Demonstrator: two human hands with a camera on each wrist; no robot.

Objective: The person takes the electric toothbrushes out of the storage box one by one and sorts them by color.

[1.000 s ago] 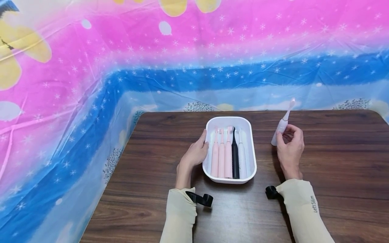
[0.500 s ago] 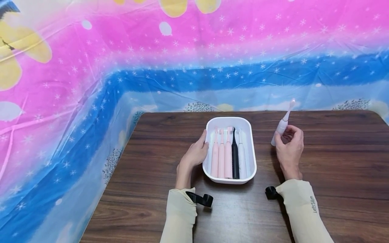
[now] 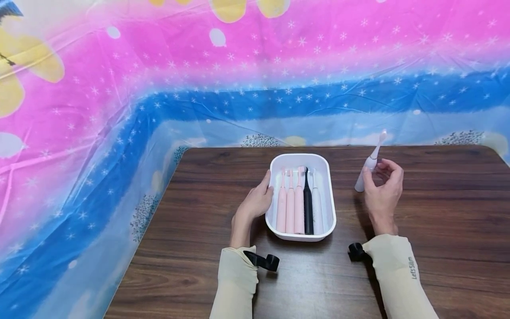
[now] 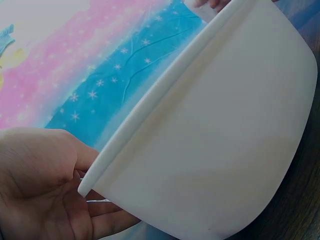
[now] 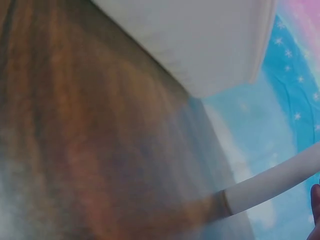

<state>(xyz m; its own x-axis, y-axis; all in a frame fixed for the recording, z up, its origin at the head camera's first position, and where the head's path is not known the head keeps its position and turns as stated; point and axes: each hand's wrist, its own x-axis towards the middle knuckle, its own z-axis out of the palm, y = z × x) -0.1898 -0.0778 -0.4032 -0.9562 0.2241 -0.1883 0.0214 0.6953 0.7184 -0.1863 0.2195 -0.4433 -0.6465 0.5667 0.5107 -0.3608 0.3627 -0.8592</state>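
A white plastic bin stands on the table, holding several electric toothbrushes side by side. Three are pink, like the pink toothbrush; beside them lie a black toothbrush and a white toothbrush. My left hand holds the bin's left wall, thumb at the rim and fingers on the outside. Right of the bin, a pale electric toothbrush stands upright on its base. My right hand is right beside it, thumb overlapping the handle, fingers spread to the right.
The brown wooden table is backed by a patterned pink and blue cloth. A black wrist mount sits on the left sleeve, and another black mount on the right.
My right hand has shifted slightly right and up along the pale toothbrush, its fingers loosening, while the toothbrush stays in place. The left hand and the bin have not moved.
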